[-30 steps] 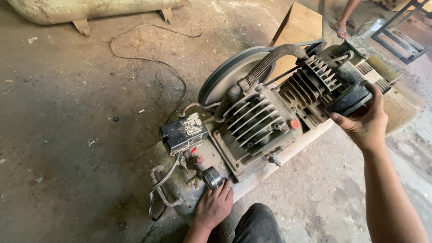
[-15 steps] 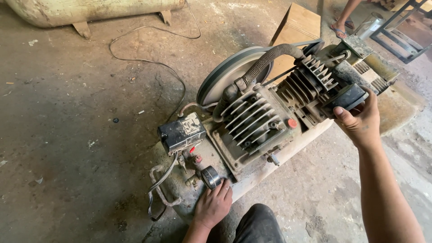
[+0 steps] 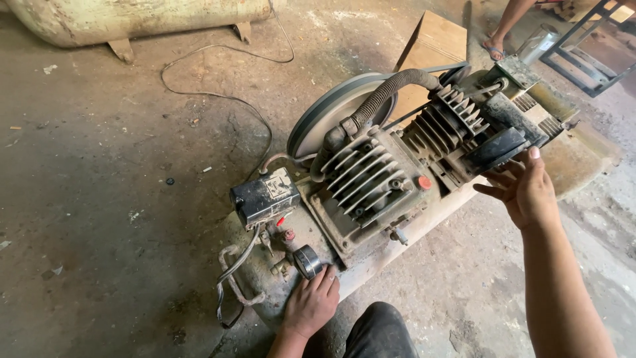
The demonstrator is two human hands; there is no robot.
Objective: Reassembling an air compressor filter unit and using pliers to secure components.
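Air compressor [image 3: 397,179] lying on dusty concrete floor [image 3: 99,199], centre of scene, finned cylinder heads [image 3: 361,176] up, large pulley wheel [image 3: 324,119] on far side, black switch box [image 3: 265,195] at its left end. Left hand [image 3: 311,305] near, resting just beside round pressure gauge [image 3: 307,262]; fingers [image 3: 326,282] loosely curled, tips touching gauge rim, not clenched — likely steadying the tank end. Right hand [image 3: 527,192] at right, palm toward machine, fingers [image 3: 503,179] spread and released, tips just at the black air filter housing [image 3: 497,149], gripping nothing. Corrugated hose [image 3: 387,93] arching between the heads. Loose cable [image 3: 218,96] trailing far left toward pale tank [image 3: 132,20]. Another person's foot [image 3: 493,46] far right
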